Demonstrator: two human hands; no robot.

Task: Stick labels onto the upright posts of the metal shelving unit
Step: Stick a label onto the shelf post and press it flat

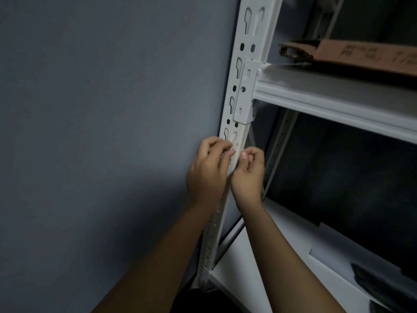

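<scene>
Here both hands meet on the white slotted metal upright post [237, 123] just below its shelf bracket. The left hand [208, 170] curls its fingers against the post's face, its grip pinching a small dark-printed label [226, 154] there. The right hand [248, 175] presses its thumb to the post's right edge, fingers curled. A brown cardboard box [352, 56] lies on the white upper shelf [338, 100], far right.

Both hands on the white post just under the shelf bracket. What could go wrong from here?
1. The post face is full of keyhole slots; a label laid over one would probably bridge the hole and peel.
2. Left hand and right hand hide the label spot, so skew or a crease could go unseen.
3. Dim light makes alignment harder to judge.
</scene>
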